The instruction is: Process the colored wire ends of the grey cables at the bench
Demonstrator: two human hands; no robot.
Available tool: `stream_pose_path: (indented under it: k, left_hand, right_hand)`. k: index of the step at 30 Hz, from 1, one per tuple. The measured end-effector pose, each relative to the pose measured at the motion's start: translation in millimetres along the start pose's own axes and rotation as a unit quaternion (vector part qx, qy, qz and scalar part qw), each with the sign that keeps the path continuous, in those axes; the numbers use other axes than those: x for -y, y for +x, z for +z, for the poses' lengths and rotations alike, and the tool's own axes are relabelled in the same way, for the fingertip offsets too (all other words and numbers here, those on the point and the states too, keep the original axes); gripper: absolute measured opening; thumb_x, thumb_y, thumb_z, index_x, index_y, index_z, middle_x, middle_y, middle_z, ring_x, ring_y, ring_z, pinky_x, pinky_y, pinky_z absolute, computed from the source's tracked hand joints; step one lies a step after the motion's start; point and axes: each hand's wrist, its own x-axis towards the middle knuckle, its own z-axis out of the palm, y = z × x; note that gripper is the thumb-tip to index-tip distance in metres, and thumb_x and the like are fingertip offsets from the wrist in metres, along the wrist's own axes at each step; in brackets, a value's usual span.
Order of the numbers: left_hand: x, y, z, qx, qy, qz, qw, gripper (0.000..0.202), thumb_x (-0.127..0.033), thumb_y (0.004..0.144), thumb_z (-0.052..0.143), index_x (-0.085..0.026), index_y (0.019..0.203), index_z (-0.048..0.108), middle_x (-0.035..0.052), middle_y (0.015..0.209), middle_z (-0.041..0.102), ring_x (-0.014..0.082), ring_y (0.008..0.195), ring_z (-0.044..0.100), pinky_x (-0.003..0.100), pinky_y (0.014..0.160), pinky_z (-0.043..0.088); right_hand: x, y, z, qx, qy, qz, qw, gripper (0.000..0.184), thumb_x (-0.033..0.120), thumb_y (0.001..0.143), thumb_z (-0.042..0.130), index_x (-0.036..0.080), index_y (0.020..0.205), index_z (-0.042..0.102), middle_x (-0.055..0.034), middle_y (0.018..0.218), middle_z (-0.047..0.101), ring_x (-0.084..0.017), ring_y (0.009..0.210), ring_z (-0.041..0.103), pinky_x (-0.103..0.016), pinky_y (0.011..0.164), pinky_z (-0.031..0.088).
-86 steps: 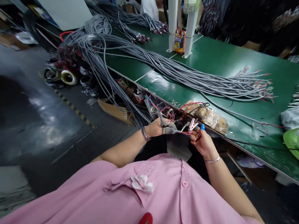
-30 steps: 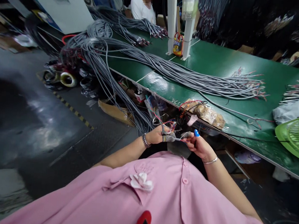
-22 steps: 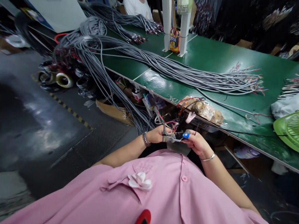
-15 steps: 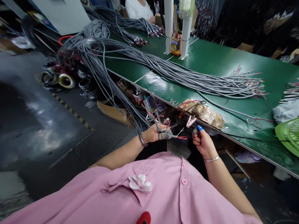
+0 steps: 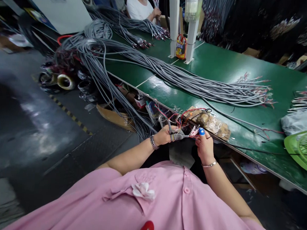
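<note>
My left hand [image 5: 164,135] is closed round grey cables [image 5: 169,124] near their stripped ends, where thin red, blue and white wires fan out. Grey finger coverings show on that hand's fingertips. Close by on the right, my right hand [image 5: 204,145] is closed at the thin coloured wires [image 5: 190,136] coming from the held cable, its thumb wrapped in blue. A pink clip [image 5: 194,131] sits just beyond the fingers at the table edge. Behind it, a taped brown block [image 5: 207,120] with thin wires lies along the edge.
Long grey cables [image 5: 186,82] lie in a bundle across the green table [image 5: 223,60] and hang off its left side. A green basket [image 5: 302,147] and a plastic bag [image 5: 300,115] are at the right. White posts [image 5: 190,41] rise mid-table. A co-worker [image 5: 140,8] sits behind.
My right hand has moved left to the wire ends, and my left hand has shifted right and slightly up with the cables. The co-worker's hand now holds up a wire bunch.
</note>
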Motion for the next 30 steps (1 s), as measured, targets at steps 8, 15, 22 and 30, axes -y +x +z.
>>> stream_pose_path:
  k: [8, 15, 22, 30]
  left_hand:
    - [15.2, 8.3, 1.9, 0.014, -0.018, -0.017, 1.0, 0.042, -0.048, 0.075, 0.075, -0.008, 0.081, 0.069, -0.0042, 0.051, 0.05, 0.0037, 0.04, 0.039, 0.017, 0.039, 0.029]
    - [14.8, 9.6, 9.0, 0.018, -0.022, -0.003, 1.0, 0.042, -0.049, 0.073, 0.076, -0.008, 0.077, 0.067, -0.0021, 0.056, 0.053, 0.0046, 0.046, 0.041, 0.018, 0.044, 0.031]
    - [17.5, 5.4, 9.7, 0.034, -0.021, 0.011, 0.999, 0.04, -0.046, 0.072, 0.078, -0.007, 0.076, 0.069, -0.002, 0.055, 0.052, 0.005, 0.047, 0.04, 0.018, 0.045, 0.032]
    - [17.1, -24.5, 9.2, 0.043, -0.054, -0.011, 0.998, 0.04, -0.046, 0.072, 0.078, -0.007, 0.078, 0.07, 0.0029, 0.06, 0.06, 0.0073, 0.05, 0.047, 0.019, 0.049, 0.038]
  right_hand:
    - [1.0, 7.5, 8.9, 0.058, 0.084, 0.127, 0.987, 0.046, 0.062, 0.073, 0.073, 0.019, 0.071, 0.056, 0.0022, 0.057, 0.05, -0.007, 0.044, 0.036, -0.019, 0.035, 0.022]
    - [6.3, 5.3, 15.9, 0.05, 0.099, 0.086, 0.99, 0.05, 0.062, 0.072, 0.074, 0.019, 0.061, 0.052, 0.0046, 0.05, 0.043, -0.006, 0.042, 0.033, -0.019, 0.036, 0.026]
    - [-2.8, 3.5, 8.1, 0.056, 0.14, 0.141, 0.978, 0.051, 0.068, 0.072, 0.07, 0.018, 0.073, 0.061, -0.001, 0.065, 0.061, -0.007, 0.046, 0.041, -0.018, 0.036, 0.026]
    - [-11.3, -5.3, -11.7, 0.11, 0.131, 0.146, 0.974, 0.046, 0.065, 0.081, 0.061, 0.02, 0.084, 0.064, -0.0029, 0.079, 0.066, -0.007, 0.047, 0.04, -0.018, 0.035, 0.024]
